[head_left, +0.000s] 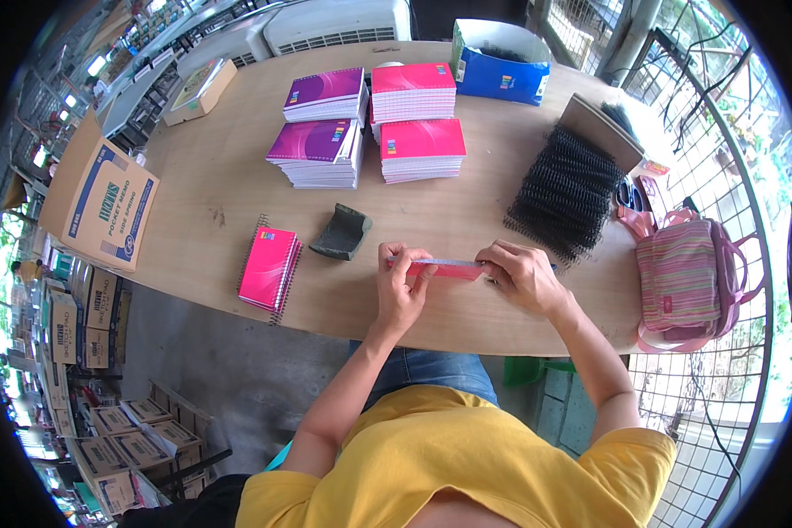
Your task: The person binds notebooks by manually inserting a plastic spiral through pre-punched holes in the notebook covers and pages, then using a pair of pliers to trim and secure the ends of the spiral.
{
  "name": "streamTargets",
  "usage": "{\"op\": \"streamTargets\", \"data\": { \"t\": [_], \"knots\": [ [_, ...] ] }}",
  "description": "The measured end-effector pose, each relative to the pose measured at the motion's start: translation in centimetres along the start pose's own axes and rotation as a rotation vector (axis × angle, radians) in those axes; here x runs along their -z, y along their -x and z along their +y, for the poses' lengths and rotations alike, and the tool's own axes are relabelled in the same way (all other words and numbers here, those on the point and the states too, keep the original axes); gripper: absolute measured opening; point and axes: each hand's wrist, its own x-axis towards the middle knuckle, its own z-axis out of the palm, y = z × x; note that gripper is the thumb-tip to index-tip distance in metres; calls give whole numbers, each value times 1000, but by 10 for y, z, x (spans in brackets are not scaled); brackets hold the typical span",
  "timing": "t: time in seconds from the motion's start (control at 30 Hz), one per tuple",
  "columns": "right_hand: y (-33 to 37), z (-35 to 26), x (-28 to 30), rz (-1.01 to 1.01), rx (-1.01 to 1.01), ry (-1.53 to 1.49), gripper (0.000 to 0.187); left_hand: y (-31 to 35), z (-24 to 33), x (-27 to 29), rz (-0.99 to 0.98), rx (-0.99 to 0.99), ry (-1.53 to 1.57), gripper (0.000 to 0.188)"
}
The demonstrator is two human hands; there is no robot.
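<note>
My left hand (402, 286) pinches the left end of a thin pink memo pad (453, 271) near the front of the table, its long edge tipped up. My right hand (526, 275) is closed at the pad's right end, fingertips together; whether a wire coil is between them is too small to tell. To the left lie finished-looking pink spiral memo pads (268, 268) with black coils, stacked together. A dark curved block (341, 233) sits between them and my left hand. Beyond my right hand is a heap of black spiral coils (565, 189).
Stacks of purple pads (317, 154) and pink pads (421, 151) stand at the back middle. Behind them is a blue open box (502, 79). A cardboard carton (106, 198) stands at the left edge. A striped bag (688, 282) and scissors (627, 195) are at the right.
</note>
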Motion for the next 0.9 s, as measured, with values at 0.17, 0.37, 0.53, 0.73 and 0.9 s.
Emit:
{"op": "streamTargets", "data": {
  "t": [0.17, 0.37, 0.53, 0.73, 0.9],
  "knots": [
    [-3, -7, -4, 136, 66, 106, 25, 2, -2, -1, 1, 16, 1, 19],
    [-5, -6, -4, 124, 120, 237, 21, 4, 2, -2, 34, 13, -8, 19],
    [-49, -24, 6, 73, 89, 127, 45, 8, 2, 1, -9, 27, -11, 20],
    [-184, -85, -68, -457, 12, 171, 71, 20, 2, 2, -58, -3, 28, 22],
    [-205, -54, -92, -530, 144, 191, 54, 22, 8, 15, -51, -23, -8, 31]
  ]
}}
